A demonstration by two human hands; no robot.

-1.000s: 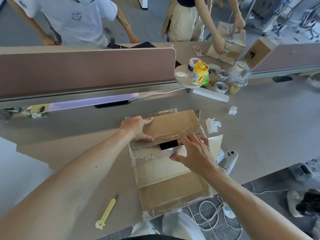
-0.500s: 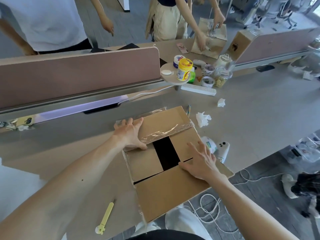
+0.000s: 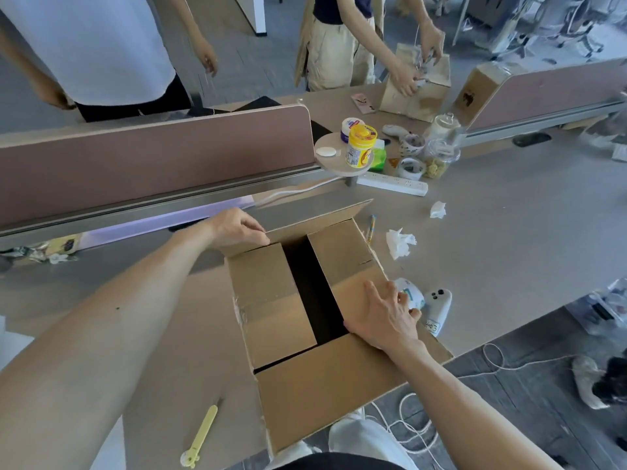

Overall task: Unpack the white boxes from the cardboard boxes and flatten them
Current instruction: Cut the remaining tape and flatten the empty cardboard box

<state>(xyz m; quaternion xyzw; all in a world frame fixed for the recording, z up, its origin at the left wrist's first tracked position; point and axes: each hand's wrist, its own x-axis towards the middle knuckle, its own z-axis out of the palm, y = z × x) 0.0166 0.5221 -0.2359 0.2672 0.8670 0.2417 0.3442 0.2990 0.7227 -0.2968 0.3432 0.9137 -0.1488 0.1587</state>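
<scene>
Left hand [image 3: 237,228] pinches the cardboard box's [image 3: 322,385] far flap edge; right hand [image 3: 383,315], fingers [image 3: 372,289] spread, seemingly presses another.

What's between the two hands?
Head view: the inner flaps of the cardboard box and the dark gap between them. Left hand pinches the far flap; right hand rests on the right one.

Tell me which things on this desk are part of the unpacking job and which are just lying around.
Job: cardboard box; left hand gripping its far flap; right hand resting on a flap.
Lying about: crumpled tissues; power strip; yellow-lidded jar; white controller.
</scene>
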